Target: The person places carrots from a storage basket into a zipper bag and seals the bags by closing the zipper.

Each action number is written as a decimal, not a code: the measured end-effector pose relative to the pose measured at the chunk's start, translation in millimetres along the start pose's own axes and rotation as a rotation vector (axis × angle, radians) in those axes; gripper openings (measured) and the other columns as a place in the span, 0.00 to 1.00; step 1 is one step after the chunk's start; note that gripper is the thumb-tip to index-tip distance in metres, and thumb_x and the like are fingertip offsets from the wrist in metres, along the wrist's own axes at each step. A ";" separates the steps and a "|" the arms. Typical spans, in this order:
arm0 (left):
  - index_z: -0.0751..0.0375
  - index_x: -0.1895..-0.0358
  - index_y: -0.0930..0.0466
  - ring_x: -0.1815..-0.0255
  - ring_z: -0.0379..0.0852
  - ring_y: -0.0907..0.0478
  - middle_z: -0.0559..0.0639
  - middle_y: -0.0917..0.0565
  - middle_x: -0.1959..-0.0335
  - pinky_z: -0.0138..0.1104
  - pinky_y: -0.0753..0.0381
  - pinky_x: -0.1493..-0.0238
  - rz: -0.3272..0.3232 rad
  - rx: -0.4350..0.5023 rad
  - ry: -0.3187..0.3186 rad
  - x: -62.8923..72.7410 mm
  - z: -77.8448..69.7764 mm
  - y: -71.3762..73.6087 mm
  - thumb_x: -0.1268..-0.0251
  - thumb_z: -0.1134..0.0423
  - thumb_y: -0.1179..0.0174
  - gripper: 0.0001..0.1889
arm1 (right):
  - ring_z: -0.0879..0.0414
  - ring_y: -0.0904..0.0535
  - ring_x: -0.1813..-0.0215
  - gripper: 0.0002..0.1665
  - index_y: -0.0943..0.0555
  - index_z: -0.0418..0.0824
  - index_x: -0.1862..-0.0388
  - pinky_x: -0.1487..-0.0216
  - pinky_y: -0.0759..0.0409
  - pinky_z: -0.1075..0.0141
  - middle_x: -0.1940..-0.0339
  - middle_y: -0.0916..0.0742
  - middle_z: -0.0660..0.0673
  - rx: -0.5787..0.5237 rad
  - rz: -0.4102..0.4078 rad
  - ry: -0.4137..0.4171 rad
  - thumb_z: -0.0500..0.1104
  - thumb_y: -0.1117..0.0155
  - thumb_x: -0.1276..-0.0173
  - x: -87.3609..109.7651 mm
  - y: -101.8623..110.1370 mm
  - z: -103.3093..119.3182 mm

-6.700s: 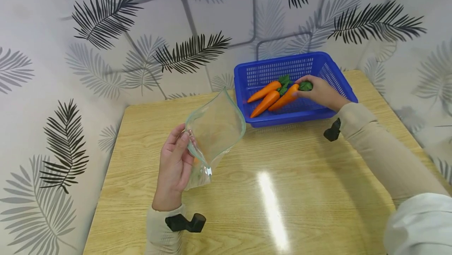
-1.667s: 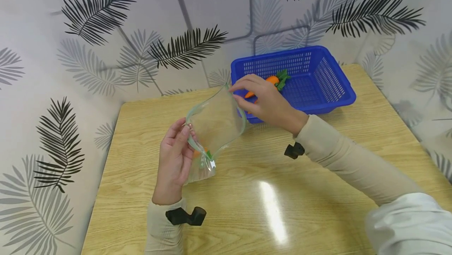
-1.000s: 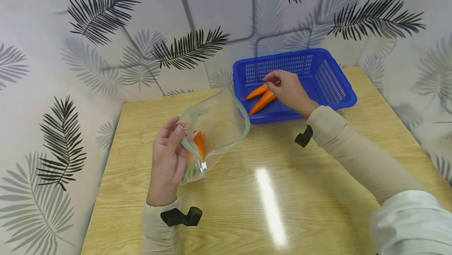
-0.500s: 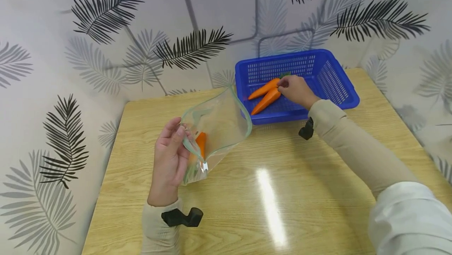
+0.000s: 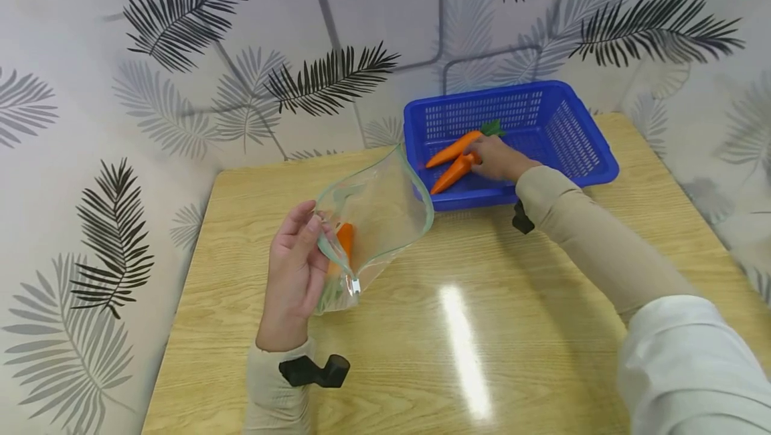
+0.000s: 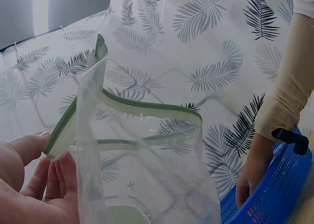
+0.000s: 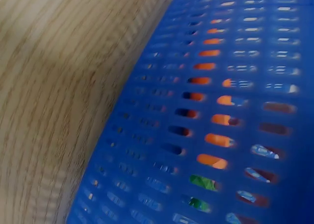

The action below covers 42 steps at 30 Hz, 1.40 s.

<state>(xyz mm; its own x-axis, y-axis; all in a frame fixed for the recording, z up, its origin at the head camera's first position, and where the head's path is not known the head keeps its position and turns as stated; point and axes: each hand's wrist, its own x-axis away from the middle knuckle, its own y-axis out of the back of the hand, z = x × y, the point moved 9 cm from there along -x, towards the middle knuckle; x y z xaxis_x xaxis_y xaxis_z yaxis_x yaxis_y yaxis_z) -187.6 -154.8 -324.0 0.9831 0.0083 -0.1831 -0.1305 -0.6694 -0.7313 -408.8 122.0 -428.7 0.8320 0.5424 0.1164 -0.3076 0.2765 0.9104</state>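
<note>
My left hand (image 5: pixel 295 274) pinches the left side of the mouth of a clear zip bag (image 5: pixel 385 214) with a green seal; the mouth gapes toward the basket. Inside the bag an orange carrot (image 5: pixel 345 241) shows through the plastic, with green lower down. My right hand (image 5: pixel 496 156) is down in the blue basket (image 5: pixel 482 202), fingers curled round the top end of the nearer carrot (image 5: pixel 450 175). Just behind it lies another carrot (image 5: pixel 453 148) with green leaves. In the right wrist view the slotted basket wall (image 7: pixel 162 116) hides the hand.
The basket stands at the back right of a wooden table (image 5: pixel 391 368), against a wall (image 5: pixel 373 13) with a leaf pattern. Black wrist mounts sit on both sleeves, the left one (image 5: pixel 313 371) low over the table.
The third carrot in the basket 6.7 seconds ago is gone from it; orange now shows higher in the bag. My right hand went from the bag's mouth back into the basket and lowered onto the nearer carrot.
</note>
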 end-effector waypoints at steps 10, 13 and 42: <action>0.65 0.51 0.26 0.64 0.43 0.24 0.55 0.25 0.59 0.27 0.21 0.58 0.015 -0.015 0.000 -1.9 0.9 0.0 0.33 0.77 0.51 0.11 | 0.37 0.35 0.46 0.22 0.27 0.32 0.43 0.46 0.32 0.44 0.49 0.29 0.32 0.153 -0.028 -0.036 0.36 0.43 0.36 -2.5 -8.9 -7.1; 0.65 0.51 0.26 0.64 0.43 0.24 0.55 0.25 0.58 0.27 0.21 0.58 0.012 -0.022 -0.002 -1.8 1.1 0.4 0.33 0.77 0.51 0.11 | 0.36 0.35 0.46 0.22 0.27 0.32 0.45 0.47 0.30 0.44 0.48 0.29 0.32 0.169 -0.048 -0.030 0.36 0.41 0.38 -3.1 -9.8 -6.0; 0.67 0.51 0.26 0.64 0.44 0.24 0.56 0.25 0.59 0.28 0.20 0.58 0.009 0.022 0.011 -4.0 7.3 1.7 0.34 0.78 0.51 0.12 | 0.45 0.28 0.57 0.22 0.28 0.31 0.52 0.52 0.28 0.53 0.58 0.21 0.36 -0.013 0.050 -0.132 0.41 0.35 0.43 15.3 -9.6 -23.3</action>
<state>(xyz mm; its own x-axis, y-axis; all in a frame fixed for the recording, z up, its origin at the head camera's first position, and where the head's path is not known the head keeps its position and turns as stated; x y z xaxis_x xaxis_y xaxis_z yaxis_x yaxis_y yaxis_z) -192.7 -150.6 -329.3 0.9831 -0.0059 -0.1831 -0.1424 -0.6532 -0.7436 -403.9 146.1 -444.9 0.8687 0.4470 0.2135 -0.3554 0.2622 0.8972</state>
